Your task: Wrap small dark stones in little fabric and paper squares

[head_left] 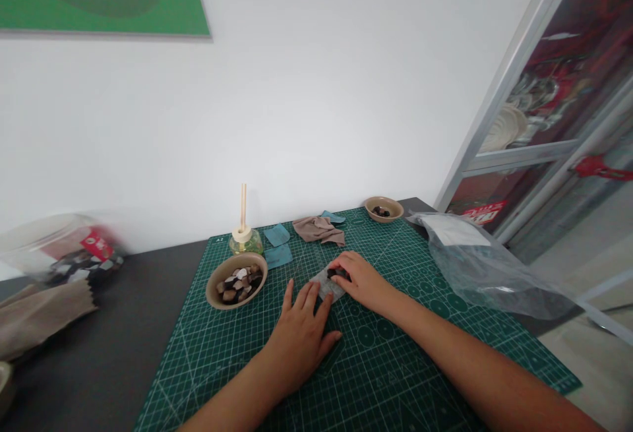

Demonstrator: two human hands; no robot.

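Observation:
On the green cutting mat (395, 379) lies a small grey piece (324, 284), perhaps sandpaper. My left hand (302, 330) rests with its fingers spread, the fingertips on the near left edge of that piece. A dark stone (338, 274) is pinched in my right hand (359, 279) over the grey piece. To the left, a tan bowl (212, 289) holds several brown, black and white stones. A second tan bowl (394, 205) at the back right has a few dark stones in it.
Behind my hands are a brown cloth (316, 228), blue-grey sheets (278, 256) and a glass bottle (253, 243) with sticks. A clear plastic bag (469, 274) lies at the right. On the left stand a container of stones (74, 254) and a brown cloth or bag (44, 316).

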